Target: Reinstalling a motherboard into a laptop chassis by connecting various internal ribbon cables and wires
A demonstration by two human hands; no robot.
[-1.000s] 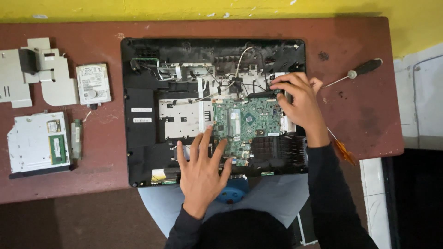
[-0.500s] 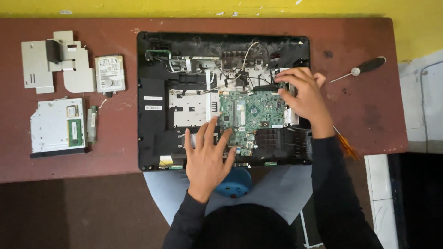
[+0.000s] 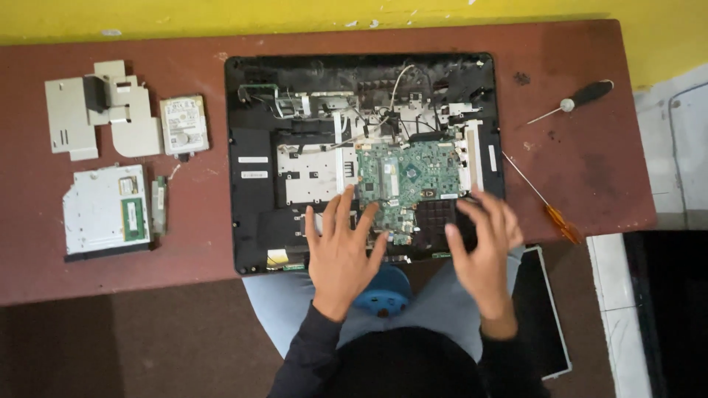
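Fingers (image 3: 346,214) of the left hand (image 3: 341,258) are spread wide and lie flat on the opened laptop base (image 3: 254,221), holding nothing; their tips touch the near-left corner of the green circuit board (image 3: 409,177). The right hand (image 3: 483,254) hovers with its fingers (image 3: 472,217) loosely splayed and slightly curled over the dark grille just below the board's near-right corner; whether they actually touch the surface there I cannot tell, and nothing is gripped between them.

From both sets of fingers the circuit board lies straight ahead, away from the person, and sits between the two hands. Its long axis runs left to right, across the line of the fingers. The left fingers are the nearer to it, already at its edge; the right fingers are just short of it. Beyond the board, loose white and black wires (image 3: 398,85) loop toward the far rim of the base.

Well out to the right of the right fingers, on the table (image 3: 590,169), lie an orange-handled screwdriver (image 3: 549,210) and a black-handled one (image 3: 571,103). Far to the left of the left fingers lie a hard drive (image 3: 183,125), grey metal covers (image 3: 99,110) and an optical drive (image 3: 103,210).
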